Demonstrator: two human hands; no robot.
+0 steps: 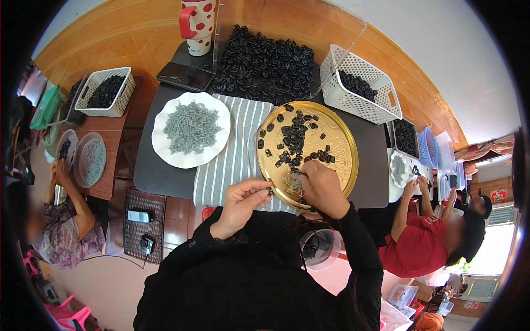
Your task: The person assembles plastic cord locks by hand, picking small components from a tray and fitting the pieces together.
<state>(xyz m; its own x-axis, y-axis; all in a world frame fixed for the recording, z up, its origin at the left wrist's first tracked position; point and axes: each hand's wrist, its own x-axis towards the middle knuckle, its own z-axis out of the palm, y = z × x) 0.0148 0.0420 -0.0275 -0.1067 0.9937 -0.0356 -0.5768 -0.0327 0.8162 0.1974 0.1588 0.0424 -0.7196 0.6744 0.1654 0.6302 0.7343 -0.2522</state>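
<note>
My left hand (243, 199) pinches a small black ring-shaped part (270, 191) at the near edge of a round gold tray (342, 148). My right hand (320, 186) rests on the tray's near side, fingers curled toward the loose black parts (293, 139) scattered over it; whether it holds one is hidden. A white scalloped plate (165, 149) with thin grey pieces (191, 126) lies to the left. The tray sits partly on a grey striped cloth (234, 149).
A big heap of black parts (265, 60) lies behind the tray. A white basket (361, 85) with black parts is at right, a spotted mug (197, 25) and a phone (185, 76) at back. Other people work at tables left and right.
</note>
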